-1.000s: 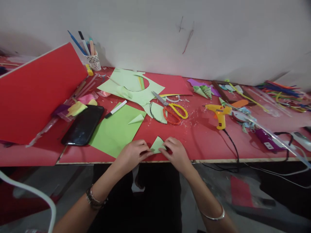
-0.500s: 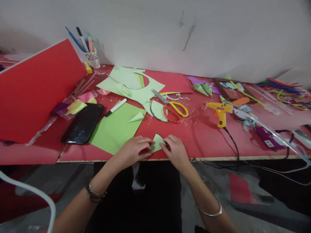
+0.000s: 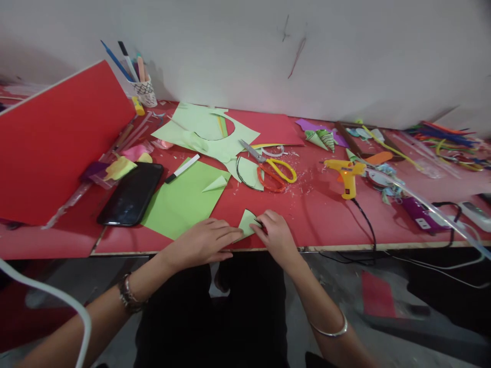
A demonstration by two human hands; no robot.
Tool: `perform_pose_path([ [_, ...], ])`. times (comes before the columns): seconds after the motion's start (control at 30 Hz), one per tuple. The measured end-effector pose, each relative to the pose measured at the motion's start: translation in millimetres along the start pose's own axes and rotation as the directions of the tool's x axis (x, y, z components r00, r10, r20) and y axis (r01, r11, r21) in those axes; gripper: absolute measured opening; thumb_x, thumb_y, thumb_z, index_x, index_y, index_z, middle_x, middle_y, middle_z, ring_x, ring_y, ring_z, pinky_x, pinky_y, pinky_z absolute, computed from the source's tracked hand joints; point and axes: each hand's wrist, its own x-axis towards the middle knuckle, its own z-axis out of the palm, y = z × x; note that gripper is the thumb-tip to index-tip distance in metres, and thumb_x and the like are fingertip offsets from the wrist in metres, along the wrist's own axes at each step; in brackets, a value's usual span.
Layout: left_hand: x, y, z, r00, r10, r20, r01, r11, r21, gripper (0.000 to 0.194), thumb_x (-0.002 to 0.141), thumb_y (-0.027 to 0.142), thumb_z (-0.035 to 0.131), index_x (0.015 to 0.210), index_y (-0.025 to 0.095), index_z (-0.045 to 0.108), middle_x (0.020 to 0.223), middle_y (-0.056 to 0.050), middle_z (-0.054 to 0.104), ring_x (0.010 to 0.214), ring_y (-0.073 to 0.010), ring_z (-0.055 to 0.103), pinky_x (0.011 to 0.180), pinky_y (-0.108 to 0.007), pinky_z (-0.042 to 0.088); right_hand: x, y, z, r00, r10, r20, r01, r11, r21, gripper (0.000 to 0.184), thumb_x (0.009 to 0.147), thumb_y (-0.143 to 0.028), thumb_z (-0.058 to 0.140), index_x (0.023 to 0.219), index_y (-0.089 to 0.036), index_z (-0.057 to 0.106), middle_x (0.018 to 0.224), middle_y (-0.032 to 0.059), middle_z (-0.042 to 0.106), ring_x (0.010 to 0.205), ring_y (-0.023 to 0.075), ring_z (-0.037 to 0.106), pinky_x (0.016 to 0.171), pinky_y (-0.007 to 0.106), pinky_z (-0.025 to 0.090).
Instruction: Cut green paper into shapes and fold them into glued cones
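A small pale green paper piece (image 3: 246, 223) with a black curved edge lies at the table's front edge, between my hands. My left hand (image 3: 207, 240) rests with stretched fingers, the fingertips on the paper's left side. On its right side is my right hand (image 3: 278, 236), closed around a thin dark pen-like thing (image 3: 259, 222), mostly hidden by the fingers. Scissors (image 3: 270, 166) with yellow and red handles lie beyond, beside a cut paper piece (image 3: 249, 174). A small paper cone (image 3: 215, 184) and a white marker (image 3: 182, 168) sit on a green sheet (image 3: 180, 202).
At left are a black phone (image 3: 132, 194), a leaning red board (image 3: 57, 148) and a cup of pens (image 3: 144, 92). To the right stand a yellow glue gun (image 3: 346, 176) with a trailing cord, striped cones (image 3: 320, 140) and pipe cleaners (image 3: 447, 138). Paper scraps litter the table.
My left hand has shifted slightly left and down, its fingers flattening against the paper. The right hand stays by the paper's right edge with little movement.
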Motion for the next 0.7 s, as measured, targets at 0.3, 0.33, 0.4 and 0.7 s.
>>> perform_pose_path([
  [0.3, -2.2, -6.1, -4.6, 0.994, 0.091, 0.053, -0.091, 0.996, -0.014, 0.044, 0.083, 0.037, 0.044, 0.126, 0.025, 0.042, 0.12, -0.006, 0.054, 0.104, -0.0177, 0.051, 0.089, -0.03, 0.036, 2.9, 1.7, 0.8, 1.0, 0.0, -0.002, 0.0, 1.0, -0.03, 0.02, 0.085, -0.03, 0.046, 0.073, -0.016, 0.054, 0.072, 0.0036, 0.052, 0.065, 0.0146, 0.046, 0.061, 0.026, 0.032],
  [0.33, -2.0, -6.1, -4.8, 0.993, 0.101, 0.059, -0.101, 0.995, -0.004, 0.042, 0.084, 0.037, 0.044, 0.124, 0.026, 0.043, 0.121, -0.006, 0.054, 0.104, -0.0177, 0.051, 0.089, -0.03, 0.036, 3.2, 1.7, 1.1, 1.0, 0.003, -0.001, -0.003, 0.999, -0.033, 0.02, 0.084, -0.03, 0.046, 0.073, -0.016, 0.054, 0.072, 0.0037, 0.052, 0.066, 0.0148, 0.046, 0.062, 0.026, 0.032],
  [0.4, -1.7, -6.3, -6.1, 0.992, 0.111, 0.066, -0.112, 0.994, 0.003, 0.04, 0.084, 0.036, 0.044, 0.122, 0.027, 0.046, 0.121, -0.005, 0.054, 0.103, -0.0179, 0.052, 0.088, -0.031, 0.036, 3.5, 1.6, 1.9, 1.0, 0.01, 0.0, -0.01, 0.999, -0.035, 0.019, 0.085, -0.03, 0.046, 0.073, -0.016, 0.053, 0.073, 0.0037, 0.053, 0.067, 0.0152, 0.047, 0.063, 0.026, 0.032],
  [0.7, -1.4, -9.8, -10.9, 0.991, 0.125, 0.047, -0.119, 0.987, -0.104, 0.042, 0.079, 0.037, 0.05, 0.12, 0.026, 0.049, 0.121, -0.006, 0.054, 0.106, -0.02, 0.05, 0.088, -0.033, 0.038, 3.5, -0.6, 4.5, 0.997, 0.049, -0.055, -0.053, 0.996, -0.068, 0.022, 0.085, -0.032, 0.044, 0.07, -0.018, 0.052, 0.069, 0.0027, 0.052, 0.066, 0.0153, 0.045, 0.061, 0.027, 0.029],
])
